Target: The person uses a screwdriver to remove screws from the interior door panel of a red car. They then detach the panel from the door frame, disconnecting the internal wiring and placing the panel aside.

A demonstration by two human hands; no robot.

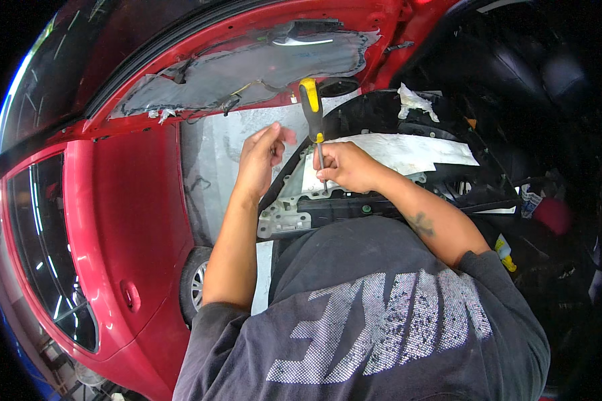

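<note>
My right hand [348,165] pinches the steel shaft [321,155] of a screwdriver between thumb and fingers. The tool stands nearly upright, its black-and-yellow handle [311,108] uppermost. Its tip meets a pale plastic bracket [308,200] on the back of a black car door trim panel [351,118], which lies in front of my body. To the left of the handle, and apart from it, my left hand [266,153] is raised with fingers loosely bent and slightly blurred, holding nothing. A white sheet [406,153] covers part of the panel behind my right hand.
Beyond the panel stands the stripped red car door [276,103] with a torn grey plastic liner [261,65] and dangling wires [241,92]. Another red car door [135,225] and a wheel [195,285] are at left. A yellow-capped bottle [505,253] lies at right.
</note>
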